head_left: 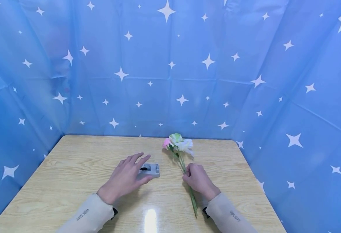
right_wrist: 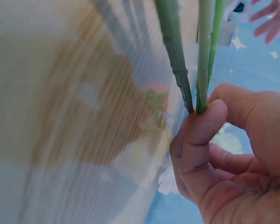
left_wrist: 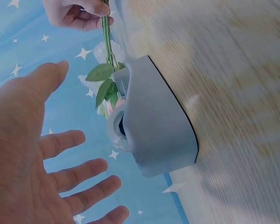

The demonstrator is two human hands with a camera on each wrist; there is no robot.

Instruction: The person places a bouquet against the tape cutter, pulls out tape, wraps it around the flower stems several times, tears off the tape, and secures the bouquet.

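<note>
Several artificial flowers (head_left: 185,145) with pink, white and pale green heads are bunched at the right of the table's middle. My right hand (head_left: 198,179) pinches their green stems (right_wrist: 204,51) between thumb and fingers, and the stem ends reach toward me past the hand. A grey tape dispenser (left_wrist: 161,121) with a roll of tape (left_wrist: 116,128) stands on the table left of the flowers. Over it hovers my left hand (head_left: 126,178), its fingers spread and holding nothing. In the left wrist view, the fingers are apart from the dispenser. The left hand hides part of the dispenser in the head view.
The light wood table (head_left: 80,168) has its far edge against a blue curtain (head_left: 147,97) printed with white stars, which also hangs along both sides. A bright reflection lies on the tabletop near the front.
</note>
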